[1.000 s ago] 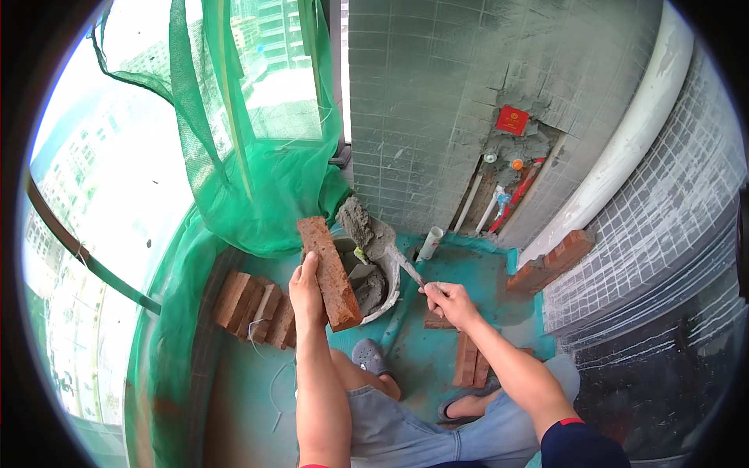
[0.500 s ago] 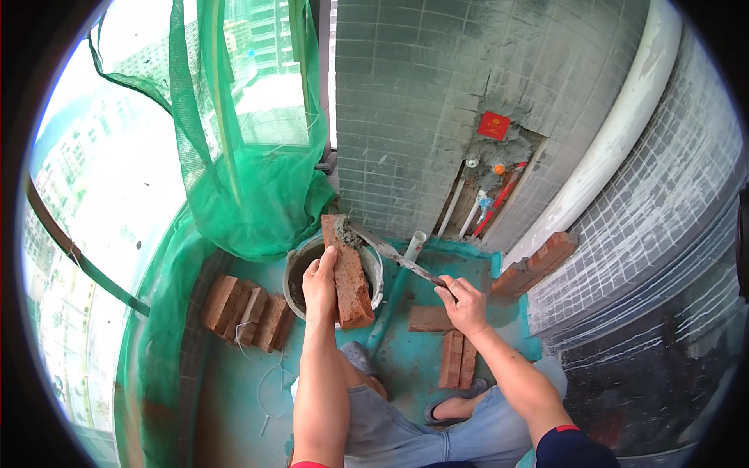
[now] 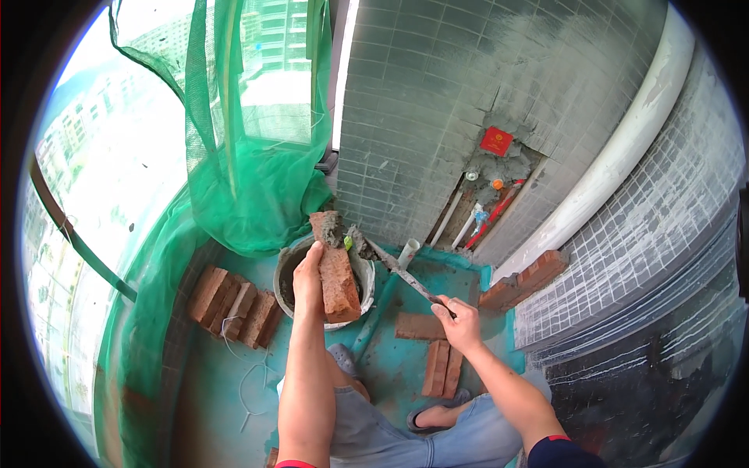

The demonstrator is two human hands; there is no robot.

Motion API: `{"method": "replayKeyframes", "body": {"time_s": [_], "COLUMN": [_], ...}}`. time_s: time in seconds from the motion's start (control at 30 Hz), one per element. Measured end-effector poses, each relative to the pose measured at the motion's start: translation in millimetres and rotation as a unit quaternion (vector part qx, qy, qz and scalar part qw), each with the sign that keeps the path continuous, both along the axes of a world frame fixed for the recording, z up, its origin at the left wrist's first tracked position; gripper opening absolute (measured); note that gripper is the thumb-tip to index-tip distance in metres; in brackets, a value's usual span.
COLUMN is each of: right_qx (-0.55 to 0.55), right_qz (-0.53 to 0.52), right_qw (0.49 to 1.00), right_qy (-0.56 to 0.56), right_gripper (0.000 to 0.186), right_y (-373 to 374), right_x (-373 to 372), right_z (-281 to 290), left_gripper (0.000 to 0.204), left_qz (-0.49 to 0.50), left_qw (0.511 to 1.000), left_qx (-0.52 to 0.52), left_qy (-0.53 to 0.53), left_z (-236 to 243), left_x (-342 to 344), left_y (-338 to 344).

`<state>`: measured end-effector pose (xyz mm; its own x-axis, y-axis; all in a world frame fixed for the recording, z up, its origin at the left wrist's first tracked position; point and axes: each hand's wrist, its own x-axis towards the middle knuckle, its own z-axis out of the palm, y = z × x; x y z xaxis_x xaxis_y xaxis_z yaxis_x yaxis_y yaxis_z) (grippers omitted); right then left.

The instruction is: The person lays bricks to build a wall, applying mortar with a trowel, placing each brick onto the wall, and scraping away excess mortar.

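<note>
bucket (image 3: pixel 285 273) partly hidden behind held brick (image 3: pixel 339 285), white pipe (image 3: pixel 587 192) cut off above, dark sleeve (image 3: pixel 560 452) cut off below

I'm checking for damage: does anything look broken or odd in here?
Yes: the tiled wall has a ragged opening with bare pipes in it, breaking its even rows of tiles. Rough grey mortar surrounds the red square plate above.
</note>
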<state>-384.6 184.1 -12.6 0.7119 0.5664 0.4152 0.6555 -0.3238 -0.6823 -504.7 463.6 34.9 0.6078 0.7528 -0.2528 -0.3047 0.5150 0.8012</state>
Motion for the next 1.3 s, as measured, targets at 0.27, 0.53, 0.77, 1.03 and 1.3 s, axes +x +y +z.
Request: {"method": "replayKeyframes", "body": {"time_s": [0.27, 0.53, 0.77, 1.03, 1.3], "right_qx": [0.129, 0.013, 0.009, -0.014, -0.087], "right_qz": [0.067, 0.05, 0.057, 0.045, 0.101], "right_qw": [0.915, 0.999, 0.997, 0.996, 0.991], "right_qy": [0.377, -0.009, -0.053, -0.082, 0.004], "right_gripper": [0.037, 0.041, 0.025, 0.019, 0.028], "right_y": [32, 24, 5, -6, 3], "right_x": [-24, -38, -51, -53, -48], "right_z": [-30, -56, -7, 22, -40], "left_gripper": [0.037, 0.038, 0.041, 0.042, 0.041], "left_qz": [-0.033, -0.015, 0.027, 0.031, -0.026], "left_qw": [0.999, 0.999, 0.998, 0.995, 0.988], "left_qx": [0.009, -0.027, -0.052, -0.076, -0.124], "left_qy": [-0.015, -0.006, -0.022, -0.051, -0.091], "left_z": [-3, -2, -8, -7, -1], "left_x": [1, 10, 6, 0, 6], "left_y": [-1, -4, 13, 18, 2]}}
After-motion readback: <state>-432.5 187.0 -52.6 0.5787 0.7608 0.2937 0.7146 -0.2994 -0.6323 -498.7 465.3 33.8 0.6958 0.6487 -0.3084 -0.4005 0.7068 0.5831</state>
